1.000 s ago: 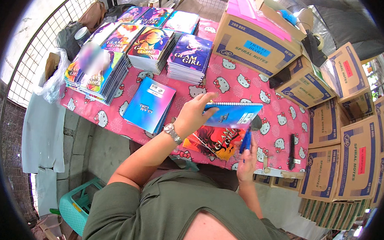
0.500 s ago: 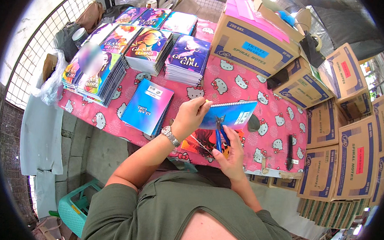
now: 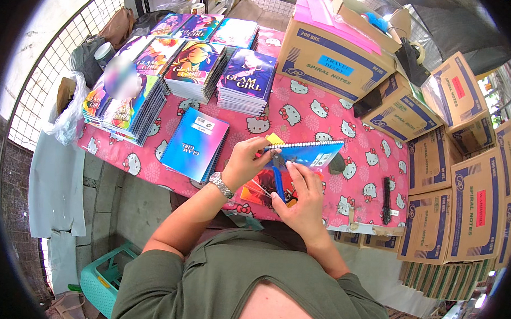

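One notebook (image 3: 311,154) | left hand (image 3: 247,160) gripping left end | right hand (image 3: 305,197) nearside, grasping pliers (image 3: 278,180), tips unclear

The pliers (image 3: 277,178) are blue-handled, the tablecloth (image 3: 307,125) pink with white cats.

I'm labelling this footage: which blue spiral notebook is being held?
The blue notebook in the left hand, nearest the blue-handled pliers; the other blue ones lie stacked farther left.

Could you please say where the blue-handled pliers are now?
In the head view, the blue-handled pliers are in the right-hand grip, beside the left-hand grip, tips by the left end of the blue spiral notebook.
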Action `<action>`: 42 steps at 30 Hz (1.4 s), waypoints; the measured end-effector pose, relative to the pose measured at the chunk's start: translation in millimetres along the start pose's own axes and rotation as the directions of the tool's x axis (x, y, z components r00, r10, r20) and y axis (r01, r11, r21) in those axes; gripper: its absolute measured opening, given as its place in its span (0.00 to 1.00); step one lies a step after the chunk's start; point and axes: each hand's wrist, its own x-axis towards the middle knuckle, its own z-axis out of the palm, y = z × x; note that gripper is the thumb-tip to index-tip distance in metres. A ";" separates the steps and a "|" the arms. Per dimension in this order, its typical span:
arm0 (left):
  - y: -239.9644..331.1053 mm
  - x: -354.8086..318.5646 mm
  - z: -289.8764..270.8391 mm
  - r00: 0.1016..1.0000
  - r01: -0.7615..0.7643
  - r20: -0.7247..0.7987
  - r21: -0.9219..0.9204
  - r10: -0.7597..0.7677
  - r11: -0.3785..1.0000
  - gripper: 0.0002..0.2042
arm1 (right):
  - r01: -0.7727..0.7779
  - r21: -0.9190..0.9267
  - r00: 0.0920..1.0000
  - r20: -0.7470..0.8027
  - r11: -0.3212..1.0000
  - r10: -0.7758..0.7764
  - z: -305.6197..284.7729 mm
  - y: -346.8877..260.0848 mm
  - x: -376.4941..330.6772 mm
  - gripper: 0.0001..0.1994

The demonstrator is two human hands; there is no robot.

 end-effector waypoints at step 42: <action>7.9 -14.5 -13.9 0.962 -0.228 -0.114 0.155 0.247 0.961 0.10 | -0.307 0.476 0.939 0.293 0.824 0.181 -3.4 -0.2 -7.7 0.31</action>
